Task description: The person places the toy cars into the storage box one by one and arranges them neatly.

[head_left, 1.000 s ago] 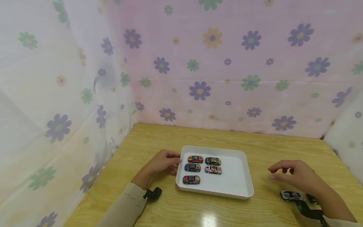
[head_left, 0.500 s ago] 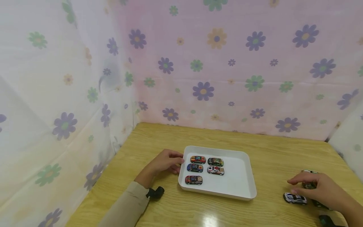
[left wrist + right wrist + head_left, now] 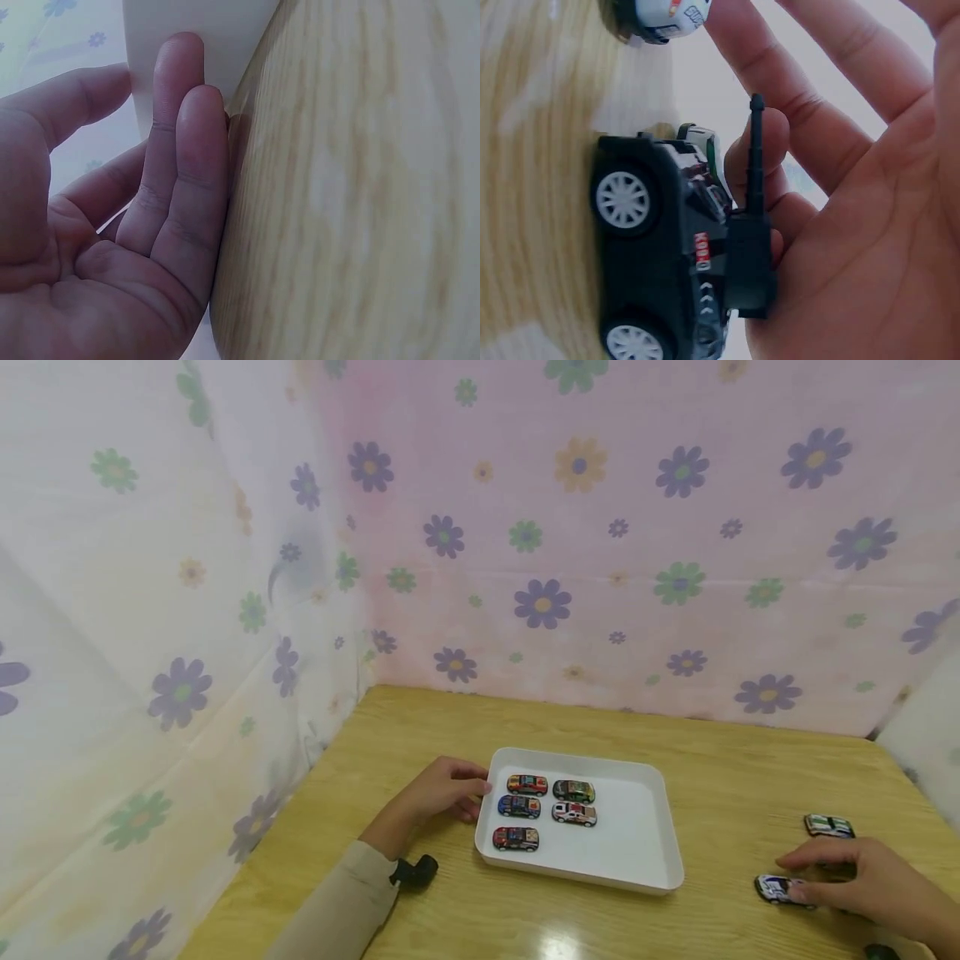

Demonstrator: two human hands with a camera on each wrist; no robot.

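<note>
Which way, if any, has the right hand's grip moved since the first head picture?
Yes: against the far edge of the wooden table, the right hand's grip moved right and down in view.

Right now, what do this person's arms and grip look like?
On the left, a plain beige sleeve and a rounded black left-wrist device. On the right, part of a black right-wrist device. Left grip and right grip look gloveless.
</note>
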